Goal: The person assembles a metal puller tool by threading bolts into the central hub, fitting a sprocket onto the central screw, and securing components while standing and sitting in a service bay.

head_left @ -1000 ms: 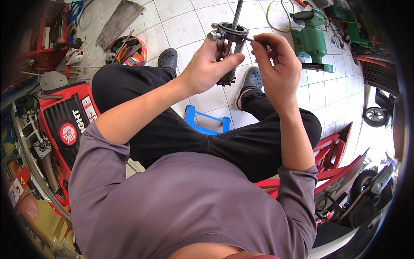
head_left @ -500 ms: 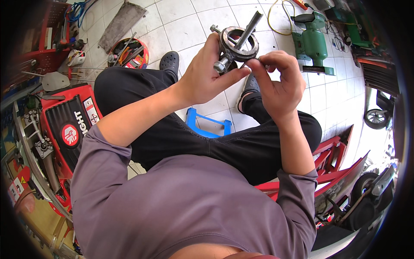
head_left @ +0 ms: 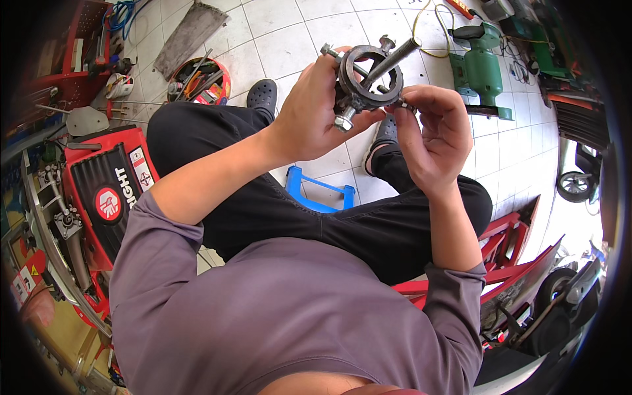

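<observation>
A dark metal ring tool (head_left: 376, 101) was held up in the air, over the white tiled floor (head_left: 289, 41) and past the person's knees. Its round top was tipped so that the hole could be seen. A thick rod (head_left: 394, 59) was set through the ring, and its end was pointed up and to the right. Bolts were fixed around the ring, and a shiny one (head_left: 344, 122) was seen at the near left side. The part under the ring was mostly hidden by fingers.

The tool was gripped by the left hand (head_left: 313, 105), with the fingers wrapped behind it and the thumb laid along the near side. A small bolt (head_left: 406, 105) at the right side of the ring was pinched between the thumb and finger of the right hand (head_left: 440, 131).

Below the hands, a blue frame (head_left: 294, 183) was seen on the floor between the legs in black trousers (head_left: 197, 141). Dark shoes (head_left: 262, 97) with holes were worn. Toward the floor's far left corner, a red tub (head_left: 228, 84) was filled with tools, and a grey board (head_left: 191, 41) was laid just past it. Toward the floor's far right corner, a green machine (head_left: 484, 74) was placed near a yellow cable (head_left: 416, 25). A red and black case (head_left: 108, 187) was seen by the left knee, and a red metal frame (head_left: 505, 234) by the right one.
</observation>
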A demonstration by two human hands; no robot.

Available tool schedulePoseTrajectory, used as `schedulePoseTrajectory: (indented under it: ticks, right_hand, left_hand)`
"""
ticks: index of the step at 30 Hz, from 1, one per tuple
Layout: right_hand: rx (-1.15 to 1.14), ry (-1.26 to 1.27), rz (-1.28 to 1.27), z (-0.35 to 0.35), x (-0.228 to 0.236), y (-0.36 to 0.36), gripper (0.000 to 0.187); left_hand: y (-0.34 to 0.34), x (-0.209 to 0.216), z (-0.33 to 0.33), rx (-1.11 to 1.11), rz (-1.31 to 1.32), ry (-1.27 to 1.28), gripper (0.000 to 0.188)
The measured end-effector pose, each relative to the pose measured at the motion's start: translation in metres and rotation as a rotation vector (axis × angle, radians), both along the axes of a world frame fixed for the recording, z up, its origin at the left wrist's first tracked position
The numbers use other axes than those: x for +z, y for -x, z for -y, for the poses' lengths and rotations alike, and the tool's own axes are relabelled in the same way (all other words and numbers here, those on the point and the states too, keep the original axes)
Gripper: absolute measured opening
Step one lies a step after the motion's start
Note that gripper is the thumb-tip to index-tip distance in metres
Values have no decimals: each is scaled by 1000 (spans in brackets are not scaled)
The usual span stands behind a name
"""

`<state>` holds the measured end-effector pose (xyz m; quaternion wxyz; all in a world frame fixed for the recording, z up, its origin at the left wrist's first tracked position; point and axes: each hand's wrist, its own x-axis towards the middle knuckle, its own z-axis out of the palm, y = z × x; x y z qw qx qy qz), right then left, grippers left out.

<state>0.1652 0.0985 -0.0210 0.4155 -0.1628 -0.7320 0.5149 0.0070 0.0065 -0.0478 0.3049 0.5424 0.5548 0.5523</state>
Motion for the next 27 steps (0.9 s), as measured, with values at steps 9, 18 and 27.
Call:
schedulePoseTrajectory:
  ticks: [9,18,27]
  right_hand:
    - [-17,-56,59,-2,17,-1,22]
    - [-93,-64,79,-3,11,4,16]
    - [-124,-179,165,0,17,2,21]
  left_hand:
    - [11,-6,-3,59,-218,-108,53]
    - [9,-7,-3,60,-222,-60,56]
    - [23,5,-9,13,-503,-185,59]
